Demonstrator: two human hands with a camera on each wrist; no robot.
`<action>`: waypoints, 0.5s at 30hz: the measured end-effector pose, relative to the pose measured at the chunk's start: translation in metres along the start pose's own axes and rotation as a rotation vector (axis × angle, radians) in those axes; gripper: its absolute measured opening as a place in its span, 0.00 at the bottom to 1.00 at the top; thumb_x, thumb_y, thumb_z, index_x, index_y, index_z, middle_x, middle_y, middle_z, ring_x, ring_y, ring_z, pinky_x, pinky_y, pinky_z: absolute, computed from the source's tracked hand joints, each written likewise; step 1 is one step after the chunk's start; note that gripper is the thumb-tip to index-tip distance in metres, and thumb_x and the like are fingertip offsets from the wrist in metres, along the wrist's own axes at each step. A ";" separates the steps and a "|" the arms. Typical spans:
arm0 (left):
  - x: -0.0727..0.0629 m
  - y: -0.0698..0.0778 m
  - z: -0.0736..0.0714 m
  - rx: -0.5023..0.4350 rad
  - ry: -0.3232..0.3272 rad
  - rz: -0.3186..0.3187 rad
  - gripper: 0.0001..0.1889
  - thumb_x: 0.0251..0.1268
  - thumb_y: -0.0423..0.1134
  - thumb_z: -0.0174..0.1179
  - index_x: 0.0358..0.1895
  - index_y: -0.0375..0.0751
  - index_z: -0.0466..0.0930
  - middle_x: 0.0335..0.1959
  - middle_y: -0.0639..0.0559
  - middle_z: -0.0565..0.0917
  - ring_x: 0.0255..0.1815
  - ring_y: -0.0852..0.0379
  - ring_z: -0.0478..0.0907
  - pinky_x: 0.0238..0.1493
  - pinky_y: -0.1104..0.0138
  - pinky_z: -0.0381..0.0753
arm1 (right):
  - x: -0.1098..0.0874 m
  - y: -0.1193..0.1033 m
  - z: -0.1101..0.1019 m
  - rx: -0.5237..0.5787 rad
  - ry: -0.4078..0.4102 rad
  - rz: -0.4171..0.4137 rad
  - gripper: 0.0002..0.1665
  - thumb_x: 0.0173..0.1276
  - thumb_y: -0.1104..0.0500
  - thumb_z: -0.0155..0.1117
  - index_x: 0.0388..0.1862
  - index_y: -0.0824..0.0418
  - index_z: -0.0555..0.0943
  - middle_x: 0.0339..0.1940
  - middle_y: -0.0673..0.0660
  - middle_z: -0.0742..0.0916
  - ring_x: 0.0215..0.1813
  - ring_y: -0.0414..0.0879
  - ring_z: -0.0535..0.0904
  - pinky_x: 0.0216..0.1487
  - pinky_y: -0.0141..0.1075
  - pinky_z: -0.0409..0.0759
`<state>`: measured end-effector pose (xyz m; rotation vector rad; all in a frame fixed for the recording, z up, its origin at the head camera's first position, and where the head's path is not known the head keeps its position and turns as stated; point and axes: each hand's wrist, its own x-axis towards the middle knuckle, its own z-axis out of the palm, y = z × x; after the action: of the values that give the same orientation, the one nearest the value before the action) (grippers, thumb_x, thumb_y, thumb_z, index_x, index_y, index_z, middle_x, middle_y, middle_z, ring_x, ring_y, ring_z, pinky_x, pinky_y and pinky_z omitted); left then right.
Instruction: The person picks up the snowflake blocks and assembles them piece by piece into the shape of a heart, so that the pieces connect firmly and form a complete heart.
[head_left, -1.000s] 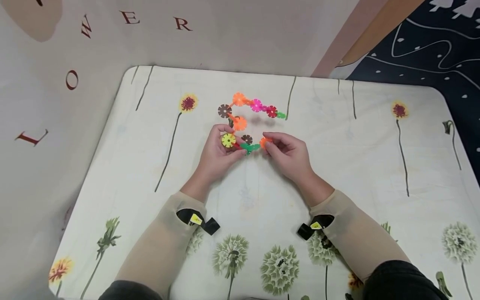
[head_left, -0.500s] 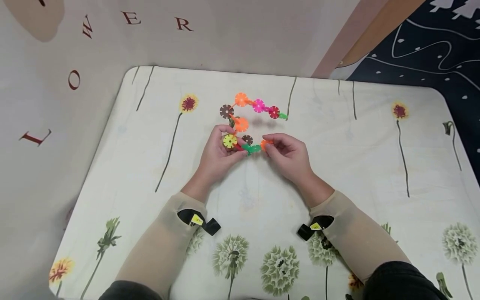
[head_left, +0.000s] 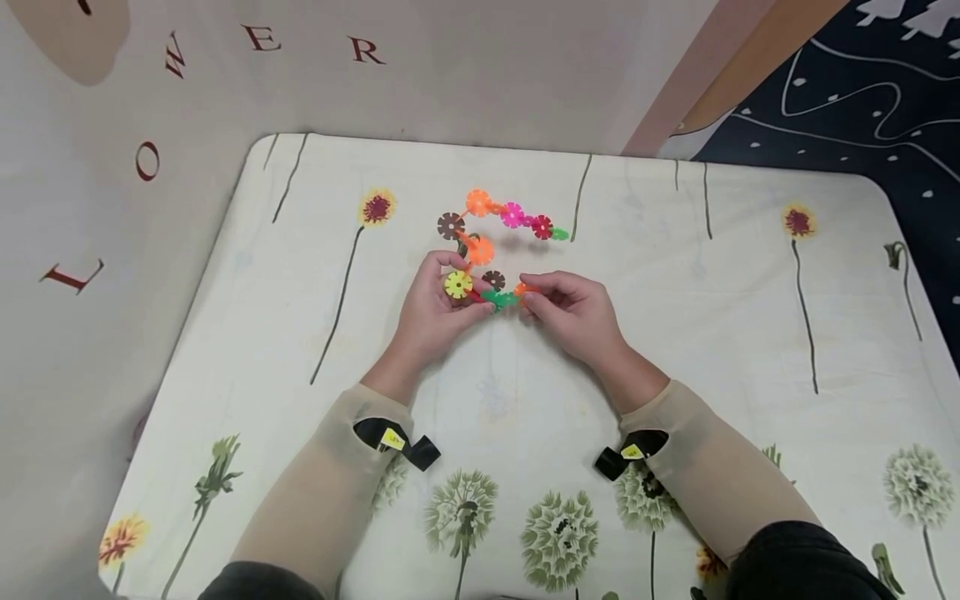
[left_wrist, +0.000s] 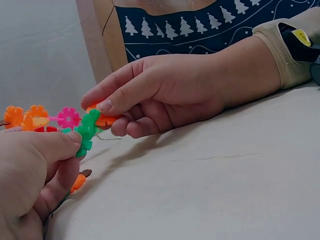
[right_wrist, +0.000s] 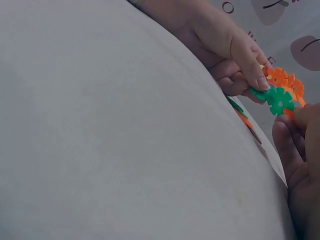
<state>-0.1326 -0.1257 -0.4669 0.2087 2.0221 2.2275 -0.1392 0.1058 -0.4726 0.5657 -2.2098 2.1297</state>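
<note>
A chain of slotted plastic snowflake discs curves over the tabletop in the head view. My left hand point(head_left: 435, 304) pinches its near end by a green disc point(left_wrist: 87, 129), with a yellow disc point(head_left: 458, 285) lying over the fingers. Between thumb and forefinger, my right hand point(head_left: 577, 312) holds an orange disc point(left_wrist: 104, 119) edge-on against the green one. Its slot is hidden by the fingertips. Farther along, the chain runs through an orange disc point(head_left: 480, 250), a brown disc point(head_left: 451, 226), another orange disc point(head_left: 478, 202), a pink disc point(head_left: 512, 215) and a red disc point(head_left: 542, 227).
A pale cloth point(head_left: 495, 400) printed with flowers covers the table. Behind it rises a light wall point(head_left: 480, 92) with letters, and a dark panel point(head_left: 847, 108) with white trees is at the right. Another brown disc point(head_left: 492, 280) shows just beyond the green one.
My right hand has moved slightly left, bringing the orange disc from a small gap up against the green disc. The left hand and chain have barely shifted.
</note>
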 end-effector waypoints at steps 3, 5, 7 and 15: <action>0.000 0.000 0.000 -0.003 -0.001 -0.008 0.30 0.64 0.17 0.69 0.60 0.45 0.64 0.45 0.40 0.88 0.47 0.49 0.88 0.56 0.61 0.86 | 0.000 0.000 0.000 -0.001 -0.008 0.001 0.16 0.67 0.80 0.69 0.54 0.78 0.86 0.37 0.66 0.91 0.30 0.48 0.86 0.37 0.34 0.86; 0.000 0.000 0.000 -0.006 -0.002 -0.013 0.30 0.65 0.17 0.68 0.60 0.44 0.64 0.45 0.40 0.87 0.47 0.49 0.88 0.56 0.62 0.86 | 0.000 0.000 0.000 -0.008 -0.014 -0.009 0.17 0.67 0.80 0.69 0.55 0.78 0.85 0.37 0.67 0.90 0.30 0.48 0.86 0.38 0.33 0.86; 0.001 0.000 0.000 -0.006 0.001 -0.020 0.30 0.65 0.17 0.68 0.61 0.44 0.64 0.45 0.41 0.87 0.47 0.49 0.87 0.55 0.62 0.86 | 0.000 0.001 0.000 -0.022 -0.018 -0.024 0.17 0.68 0.80 0.69 0.55 0.78 0.85 0.38 0.68 0.90 0.31 0.48 0.86 0.38 0.33 0.86; 0.002 0.000 0.000 -0.023 0.028 -0.048 0.30 0.65 0.19 0.70 0.64 0.40 0.65 0.50 0.38 0.88 0.49 0.49 0.87 0.55 0.62 0.86 | 0.002 0.001 0.000 -0.043 -0.013 -0.042 0.17 0.69 0.79 0.68 0.56 0.75 0.85 0.36 0.68 0.89 0.31 0.47 0.87 0.39 0.33 0.86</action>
<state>-0.1343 -0.1256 -0.4664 0.1262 1.9917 2.2361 -0.1413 0.1048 -0.4728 0.6195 -2.2236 2.0586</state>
